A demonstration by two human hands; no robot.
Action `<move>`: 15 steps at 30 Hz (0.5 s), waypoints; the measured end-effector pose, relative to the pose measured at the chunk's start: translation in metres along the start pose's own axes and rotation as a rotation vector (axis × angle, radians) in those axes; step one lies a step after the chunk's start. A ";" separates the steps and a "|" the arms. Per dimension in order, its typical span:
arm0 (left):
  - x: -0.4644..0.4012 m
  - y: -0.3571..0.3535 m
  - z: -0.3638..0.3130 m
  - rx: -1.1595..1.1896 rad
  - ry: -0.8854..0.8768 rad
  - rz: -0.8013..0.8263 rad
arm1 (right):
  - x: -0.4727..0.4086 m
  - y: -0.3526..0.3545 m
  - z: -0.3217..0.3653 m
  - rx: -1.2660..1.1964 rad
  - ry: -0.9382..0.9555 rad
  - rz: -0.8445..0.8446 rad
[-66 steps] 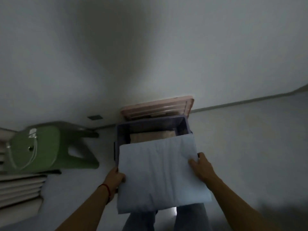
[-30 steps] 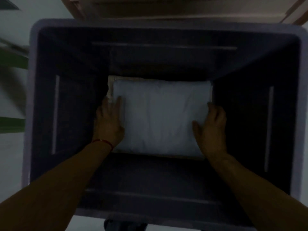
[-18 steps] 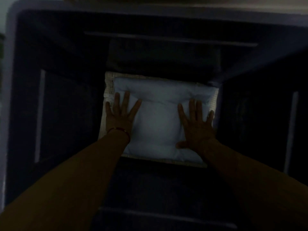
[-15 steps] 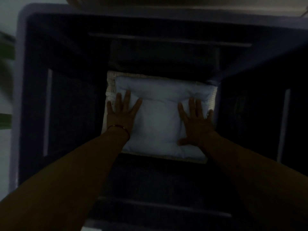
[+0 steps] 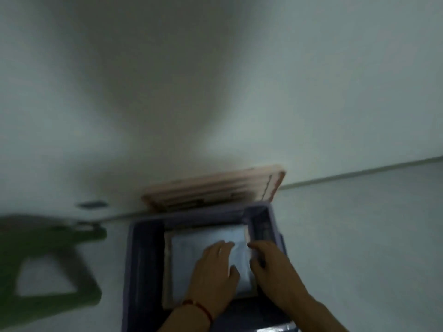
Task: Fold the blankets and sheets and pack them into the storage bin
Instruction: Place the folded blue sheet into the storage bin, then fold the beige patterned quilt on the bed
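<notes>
Our left hand [image 5: 213, 269] flat, fingers relaxed, over folded pale blue sheet [image 5: 191, 255]. Our right hand [image 5: 271, 264] loosely open beside it, gripping nothing. Sheet lies inside purple storage bin [image 5: 139, 259], atop cream layer. Pink lid [image 5: 213, 188] behind bin; green stool [image 5: 48, 259] left.

Folded pale-blue sheet [image 5: 206, 245] lying flat inside open purple storage bin [image 5: 134, 259] (atop a beige folded layer [image 5: 167, 271])
</notes>
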State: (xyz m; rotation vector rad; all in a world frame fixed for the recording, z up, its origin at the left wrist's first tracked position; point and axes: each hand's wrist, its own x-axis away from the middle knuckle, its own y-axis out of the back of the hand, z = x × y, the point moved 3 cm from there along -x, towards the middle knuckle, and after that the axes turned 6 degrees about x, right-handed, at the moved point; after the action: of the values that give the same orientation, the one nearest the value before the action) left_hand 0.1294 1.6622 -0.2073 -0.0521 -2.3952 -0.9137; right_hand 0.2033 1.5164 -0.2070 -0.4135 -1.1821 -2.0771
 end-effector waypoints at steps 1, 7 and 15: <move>0.015 0.020 -0.033 0.042 -0.036 0.012 | 0.024 0.029 0.015 -0.035 0.003 -0.053; 0.098 0.110 -0.233 0.202 -0.319 0.029 | 0.192 0.191 0.075 -0.241 -0.040 -0.427; 0.237 0.053 -0.432 0.299 -0.681 0.326 | 0.433 0.271 0.024 -0.457 -0.301 -0.988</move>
State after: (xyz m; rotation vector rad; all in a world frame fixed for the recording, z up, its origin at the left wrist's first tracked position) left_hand 0.1582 1.3958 0.2097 -0.7181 -2.9852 -0.4086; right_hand 0.0895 1.2649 0.2237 -0.3978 -1.1977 -3.2664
